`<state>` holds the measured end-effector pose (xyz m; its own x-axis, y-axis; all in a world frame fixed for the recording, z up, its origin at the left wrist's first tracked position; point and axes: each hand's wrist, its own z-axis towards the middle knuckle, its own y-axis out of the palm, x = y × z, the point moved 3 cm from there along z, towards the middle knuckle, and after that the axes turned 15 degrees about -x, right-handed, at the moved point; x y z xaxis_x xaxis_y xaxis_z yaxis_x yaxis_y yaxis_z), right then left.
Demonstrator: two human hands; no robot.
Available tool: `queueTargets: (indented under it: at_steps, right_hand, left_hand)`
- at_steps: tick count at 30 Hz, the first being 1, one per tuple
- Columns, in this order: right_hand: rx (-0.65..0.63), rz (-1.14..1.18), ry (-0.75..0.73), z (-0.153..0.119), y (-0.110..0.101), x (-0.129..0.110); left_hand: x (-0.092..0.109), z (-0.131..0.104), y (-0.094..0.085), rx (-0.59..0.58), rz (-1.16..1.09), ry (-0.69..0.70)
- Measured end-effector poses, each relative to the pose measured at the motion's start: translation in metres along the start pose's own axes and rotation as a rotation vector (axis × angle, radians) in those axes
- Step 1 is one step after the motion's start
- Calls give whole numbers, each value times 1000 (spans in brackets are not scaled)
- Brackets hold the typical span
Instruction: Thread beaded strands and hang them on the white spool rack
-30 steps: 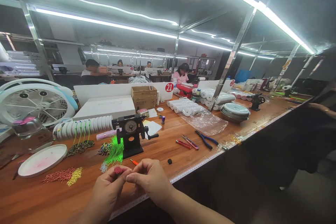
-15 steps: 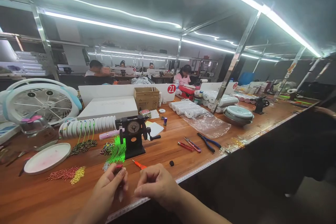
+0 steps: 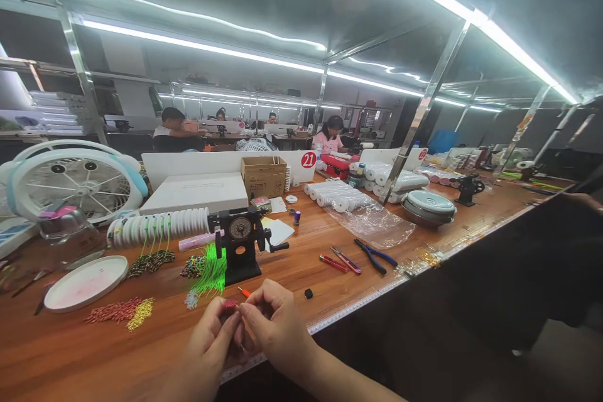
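Glossy varnished wood on the workbench (image 3: 330,282). Matt black metal on the hand-crank winder (image 3: 240,245), centre frame. Brown cardboard box (image 3: 262,176) behind. Clear crinkled plastic sheet (image 3: 372,226), centre right. White plastic fan (image 3: 70,179), left.

Both the left hand (image 3: 214,342) and the right hand (image 3: 277,326) are bare, with no glove, ring or watch showing, short plain fingernails, and uncovered forearms running off the near edge with no sleeve or cuff in sight on either.
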<state>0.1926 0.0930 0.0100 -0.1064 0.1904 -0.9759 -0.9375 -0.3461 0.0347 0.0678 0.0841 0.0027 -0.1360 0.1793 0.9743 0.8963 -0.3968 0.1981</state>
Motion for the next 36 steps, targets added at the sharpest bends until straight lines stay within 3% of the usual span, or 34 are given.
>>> queueTargets:
  at_steps: [3, 7, 12, 36]
  right_hand:
    - [-16, 93, 28, -1, -9, 8]
    - [-210, 467, 45, -5, -12, 12]
    - [-323, 721, 13, -11, -8, 5]
    - [-350, 796, 35, -10, -7, 9]
  left_hand:
    - [6, -1, 5, 11, -117, -26]
    - [11, -5, 11, 53, -292, -75]
    - [12, -6, 14, 38, -396, -71]
    - [12, -4, 13, 34, -480, -77]
